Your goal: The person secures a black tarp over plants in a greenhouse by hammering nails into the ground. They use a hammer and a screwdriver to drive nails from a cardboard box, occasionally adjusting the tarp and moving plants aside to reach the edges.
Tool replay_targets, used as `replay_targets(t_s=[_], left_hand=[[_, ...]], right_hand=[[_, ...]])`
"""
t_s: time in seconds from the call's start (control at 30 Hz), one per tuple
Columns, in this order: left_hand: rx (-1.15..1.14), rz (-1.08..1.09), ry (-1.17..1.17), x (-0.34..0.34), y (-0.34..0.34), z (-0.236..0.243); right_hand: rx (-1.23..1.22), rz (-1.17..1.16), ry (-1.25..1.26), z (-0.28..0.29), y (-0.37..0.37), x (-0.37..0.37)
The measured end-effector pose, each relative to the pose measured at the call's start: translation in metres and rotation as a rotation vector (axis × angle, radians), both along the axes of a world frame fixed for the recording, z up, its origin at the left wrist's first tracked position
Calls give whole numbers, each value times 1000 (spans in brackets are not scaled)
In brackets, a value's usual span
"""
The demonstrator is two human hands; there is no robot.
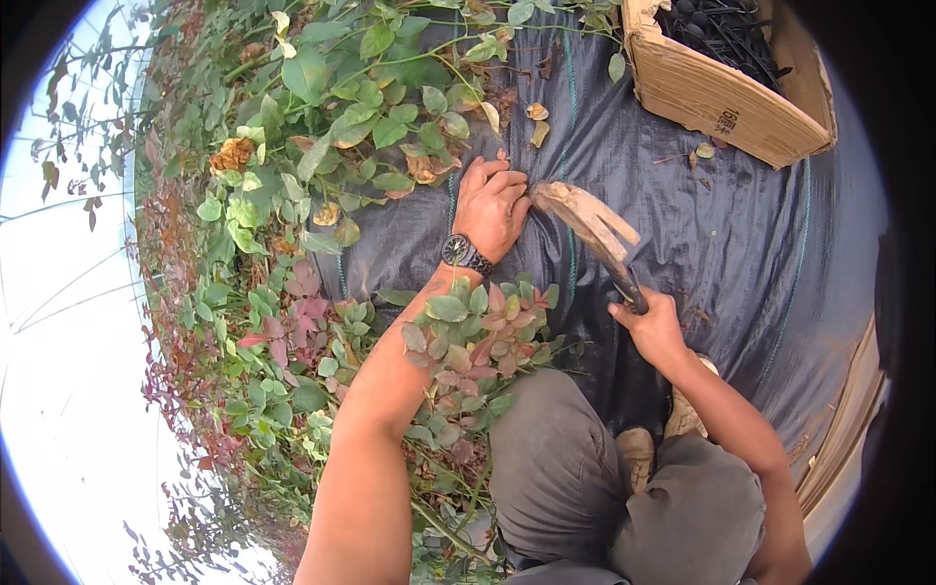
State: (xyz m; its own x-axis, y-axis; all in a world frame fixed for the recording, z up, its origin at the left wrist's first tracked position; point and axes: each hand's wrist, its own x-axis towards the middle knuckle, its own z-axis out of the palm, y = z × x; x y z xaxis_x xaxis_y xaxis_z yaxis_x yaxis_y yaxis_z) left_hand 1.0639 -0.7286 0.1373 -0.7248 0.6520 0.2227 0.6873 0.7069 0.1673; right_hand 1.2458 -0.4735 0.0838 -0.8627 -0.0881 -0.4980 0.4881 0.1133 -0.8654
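My right hand (pixel 655 330) is wrapped round the dark handle of a claw hammer (pixel 585 216). Its tan, worn-looking head has a forked end, and the other end is close beside the fingers of my left hand (pixel 492 210). That left hand, with a dark watch (pixel 465 253) on the wrist, is low against the black ground cover sheet (pixel 673 224). Its fingers are bent and pressed together; whatever they hold, if anything, is hidden beneath them. Green and reddish leaves (pixel 478 331) partly cover my left forearm.
An open cardboard box (pixel 721 122) of black plastic pieces (pixel 717 39) stands at the far right. Dense leafy rose-like plants (pixel 292 166) line the left side, with a withered bloom (pixel 232 156). My bent knees (pixel 561 458) take up the near middle. Dry leaves (pixel 537 122) lie on the sheet.
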Motion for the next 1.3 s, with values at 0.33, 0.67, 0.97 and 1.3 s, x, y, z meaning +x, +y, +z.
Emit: replay_targets(t_s=[0.33,0.67,0.97,1.3], left_hand=[[17,-1,-4,1,2,0],[9,23,12,3,-2,-3],[-97,36,-45,7,-6,4],[13,137,-176,6,-13,4]], right_hand=[[-20,-62,109,-2,0,7],[-46,-87,173,0,-8,4],[-9,-49,145,8,-4,-6],[100,-7,53,-3,-5,-21]])
